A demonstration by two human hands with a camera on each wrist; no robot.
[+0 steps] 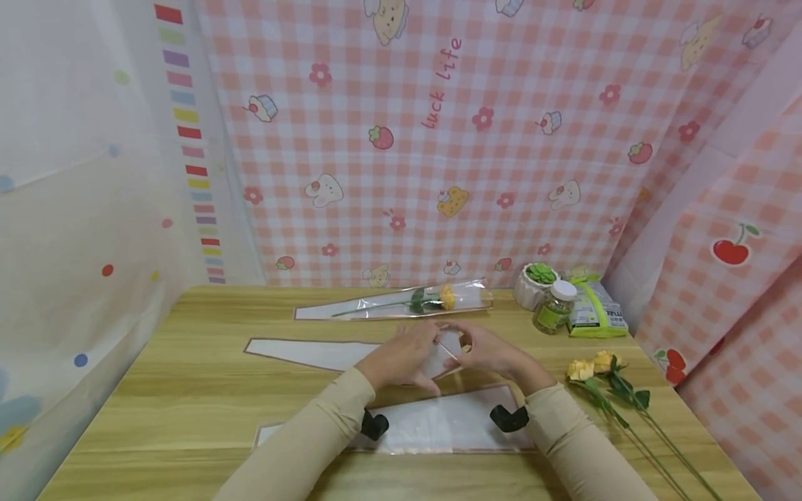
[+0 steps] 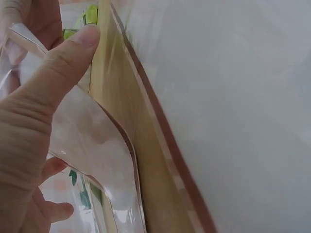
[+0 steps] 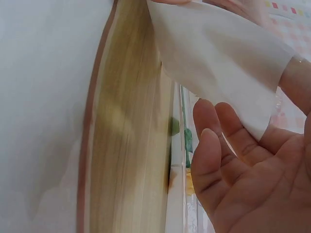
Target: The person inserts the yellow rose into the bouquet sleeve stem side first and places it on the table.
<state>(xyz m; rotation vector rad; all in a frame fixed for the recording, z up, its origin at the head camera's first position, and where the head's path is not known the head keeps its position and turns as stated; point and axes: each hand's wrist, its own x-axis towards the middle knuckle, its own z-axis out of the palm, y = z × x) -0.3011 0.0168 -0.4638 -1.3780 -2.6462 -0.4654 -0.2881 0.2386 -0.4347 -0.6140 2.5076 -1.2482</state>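
Note:
Both hands hold a translucent white flower sleeve (image 1: 338, 353) with a brown border, its wide end lifted and bent. My left hand (image 1: 404, 355) has the sleeve between its thumb and fingers; in the left wrist view the thumb (image 2: 63, 68) lies across the film. At the wide end, my right hand (image 1: 491, 351) grips the edge with curled fingers (image 3: 233, 141). Whether anything is inside this sleeve, I cannot tell. Another bordered sleeve (image 1: 432, 424) lies flat under the forearms. Behind the hands rests a sleeve (image 1: 376, 304) holding a yellow rose (image 1: 447, 297).
Two yellow roses (image 1: 592, 369) with long stems lie at the table's right. A white potted succulent (image 1: 531, 289), a white-capped jar (image 1: 554, 307) and a green-and-grey packet (image 1: 595, 309) stand at the back right. Checked cloth (image 1: 401, 167) hangs behind the wooden table (image 1: 169, 390).

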